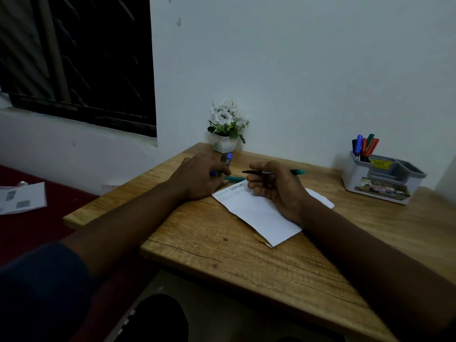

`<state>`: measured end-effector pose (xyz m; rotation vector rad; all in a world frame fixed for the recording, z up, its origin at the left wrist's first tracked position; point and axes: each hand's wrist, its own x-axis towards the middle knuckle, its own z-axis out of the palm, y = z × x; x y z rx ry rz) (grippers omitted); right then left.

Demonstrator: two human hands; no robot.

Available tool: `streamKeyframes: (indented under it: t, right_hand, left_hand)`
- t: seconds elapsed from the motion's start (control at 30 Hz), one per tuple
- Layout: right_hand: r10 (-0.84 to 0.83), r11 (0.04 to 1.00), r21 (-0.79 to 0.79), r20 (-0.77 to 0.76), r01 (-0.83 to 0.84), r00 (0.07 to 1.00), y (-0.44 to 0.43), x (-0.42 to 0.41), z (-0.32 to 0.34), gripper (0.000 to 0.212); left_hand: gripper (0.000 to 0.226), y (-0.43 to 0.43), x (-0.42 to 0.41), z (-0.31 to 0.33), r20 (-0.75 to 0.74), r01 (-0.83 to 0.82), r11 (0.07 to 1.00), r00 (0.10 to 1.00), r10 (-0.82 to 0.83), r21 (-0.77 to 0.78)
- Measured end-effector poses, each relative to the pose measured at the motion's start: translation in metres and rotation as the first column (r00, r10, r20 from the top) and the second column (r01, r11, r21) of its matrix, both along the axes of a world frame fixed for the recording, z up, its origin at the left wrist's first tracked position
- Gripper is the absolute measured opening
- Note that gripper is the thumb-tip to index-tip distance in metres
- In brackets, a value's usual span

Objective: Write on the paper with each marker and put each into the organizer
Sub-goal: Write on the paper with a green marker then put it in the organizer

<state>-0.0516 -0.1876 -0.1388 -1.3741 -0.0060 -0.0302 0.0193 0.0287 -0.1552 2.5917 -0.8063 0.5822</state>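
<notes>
A white paper (256, 213) with a few written lines near its top edge lies on the wooden table (246, 257). My right hand (274, 186) rests on the paper and holds an uncapped green marker (271, 172), its dark tip pointing left. My left hand (199, 178) lies at the paper's left corner, closed around a blue marker (228, 160). A green cap (234, 179) lies on the table between the hands. The grey organizer (380, 176) stands at the far right with several markers (365, 146) upright in its back left compartment.
A small pot of white flowers (228, 124) stands against the wall behind my left hand. A dark red surface with white papers (22, 198) lies left of the table. A dark window (79, 58) is at the upper left.
</notes>
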Motion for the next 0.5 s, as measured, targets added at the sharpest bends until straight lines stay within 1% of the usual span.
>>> streamKeyframes:
  t: [0.1, 0.17, 0.23, 0.3, 0.4, 0.5]
  right_hand:
    - [-0.017, 1.0, 0.01, 0.008, 0.017, 1.0, 0.0, 0.0, 0.0, 0.025]
    - [-0.024, 0.999, 0.035, 0.005, 0.024, 1.0, 0.0, 0.0, 0.0, 0.02]
    - [-0.025, 0.997, 0.071, 0.004, 0.025, 1.0, -0.001, -0.001, 0.001, 0.017]
    - [-0.031, 0.993, 0.113, 0.004, 0.03, 1.0, -0.001, -0.002, 0.002, 0.018]
    - [-0.055, 0.986, 0.157, -0.009, 0.056, 0.998, -0.001, -0.003, 0.004, 0.019]
    - [-0.062, 0.986, 0.156, -0.011, 0.063, 0.998, 0.0, -0.005, 0.005, 0.02]
  left_hand:
    - [0.025, -0.001, 0.003, 0.0, 0.005, 0.005, 0.999, 1.0, -0.005, 0.036]
    - [0.022, -0.002, 0.004, 0.001, 0.01, 0.005, 1.0, 1.0, -0.005, 0.009]
    - [0.018, -0.002, 0.004, 0.001, 0.001, 0.01, 0.996, 1.0, -0.01, -0.091]
    - [0.017, -0.001, 0.005, 0.002, -0.039, 0.024, 0.97, 0.999, -0.034, -0.243]
    - [0.017, 0.004, 0.006, 0.003, -0.14, 0.023, 0.9, 0.986, -0.092, -0.434]
    - [0.017, 0.011, 0.005, 0.006, -0.253, 0.045, 0.801, 0.937, -0.241, -0.596]
